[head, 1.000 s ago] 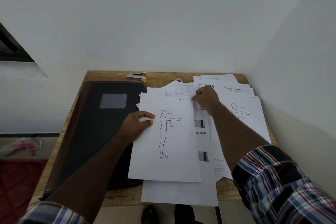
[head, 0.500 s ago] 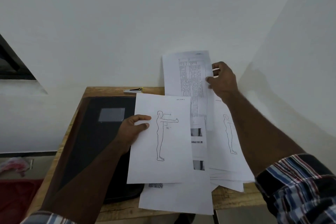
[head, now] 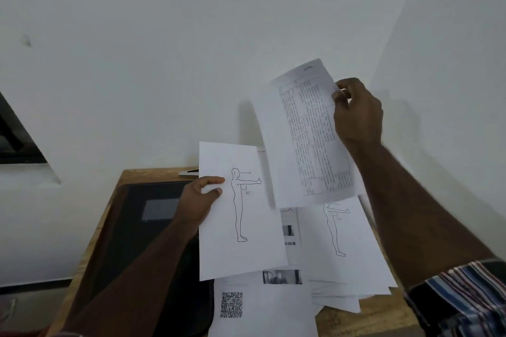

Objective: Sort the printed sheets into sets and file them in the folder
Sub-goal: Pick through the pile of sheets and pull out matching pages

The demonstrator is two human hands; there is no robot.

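Note:
My left hand (head: pixel 201 200) grips the left edge of a sheet with a standing-figure drawing (head: pixel 241 216), lifted above the black folder (head: pixel 153 241). My right hand (head: pixel 356 112) pinches the top right edge of a sheet printed with a text table (head: pixel 306 137) and holds it up in front of the wall. Below lies a loose pile of sheets (head: pixel 342 254) on the wooden table, with another figure drawing on top. A sheet with a QR code (head: pixel 254 309) and dark photo strips sits at the pile's near left. The folder lies closed on the table's left half.
A small stapler (head: pixel 189 172) rests at the table's (head: pixel 383 314) far edge by the wall. White walls close in behind and to the right. A dark window frame (head: pixel 16 139) is at the left. The floor drops away left of the table.
My right hand has lifted the text-table sheet off the pile and raised it higher, tilting it. My left hand has raised the figure sheet a little. The camera has tipped upward.

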